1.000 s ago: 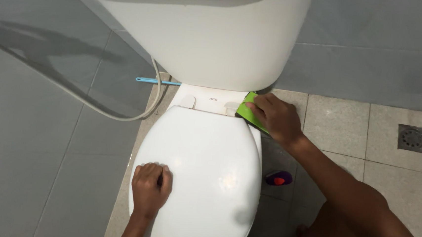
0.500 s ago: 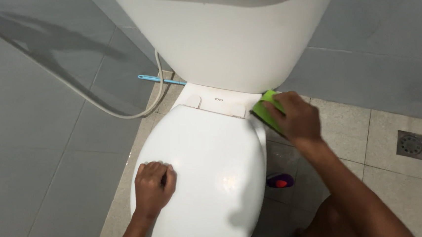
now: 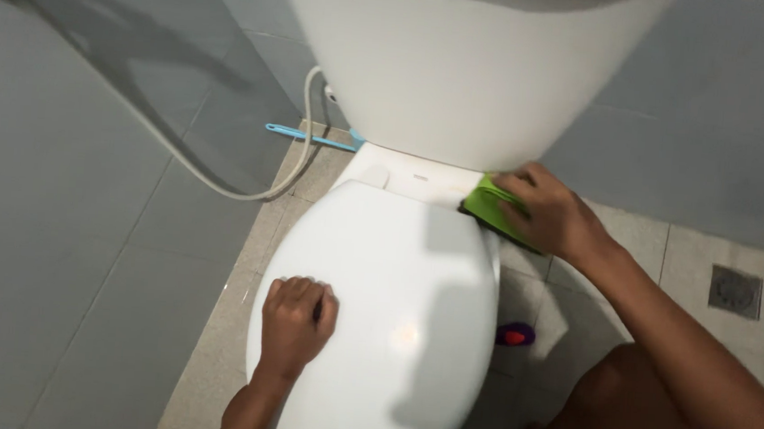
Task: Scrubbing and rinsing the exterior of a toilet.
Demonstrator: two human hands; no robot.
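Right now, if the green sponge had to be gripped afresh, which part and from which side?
A judgement: take the green sponge by its long edges, coming from above on the toilet's right, as the right hand does. It lies flat behind the closed lid, with the tank blocking the rear. The left hand rests fisted on the lid.

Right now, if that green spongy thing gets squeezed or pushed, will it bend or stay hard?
The green sponge probably bends: it looks thin and its edge seems to curve under the right hand. It is likely light, since the fingers alone press it against the toilet. It may slide easily, because the white surface looks smooth and glossy.
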